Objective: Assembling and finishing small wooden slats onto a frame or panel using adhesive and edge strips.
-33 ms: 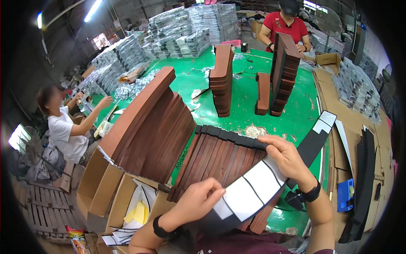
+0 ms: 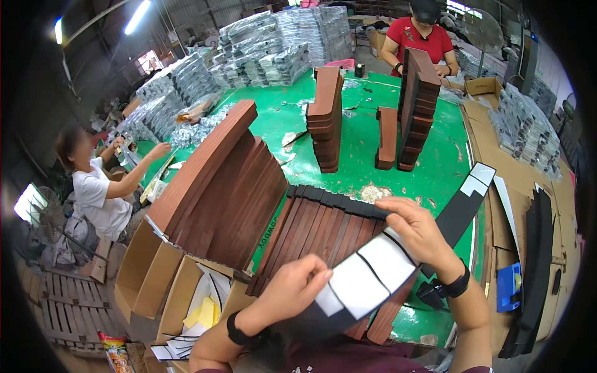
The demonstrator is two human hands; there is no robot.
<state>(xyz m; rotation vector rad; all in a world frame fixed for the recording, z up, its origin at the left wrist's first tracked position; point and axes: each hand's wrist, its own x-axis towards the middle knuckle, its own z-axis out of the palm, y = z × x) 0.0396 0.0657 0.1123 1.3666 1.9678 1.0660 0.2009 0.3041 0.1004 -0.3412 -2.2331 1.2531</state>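
Green tabletop stretch (image 2: 359,146) beyond black-edged slats (image 2: 329,227)

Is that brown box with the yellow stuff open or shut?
Open: no lid covers the cardboard box, so the yellow pieces and white pieces inside show from above.

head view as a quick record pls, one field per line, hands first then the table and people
left hand: fingers bent, at the upper left edge of a black strip with white panels
right hand: at the strip's upper end, close to the black ends of a wooden row
table: green, bearing the row and upright wooden stacks
lower left: open cardboard box holding white and yellow sheets
people: person in red at far side, person in white at left
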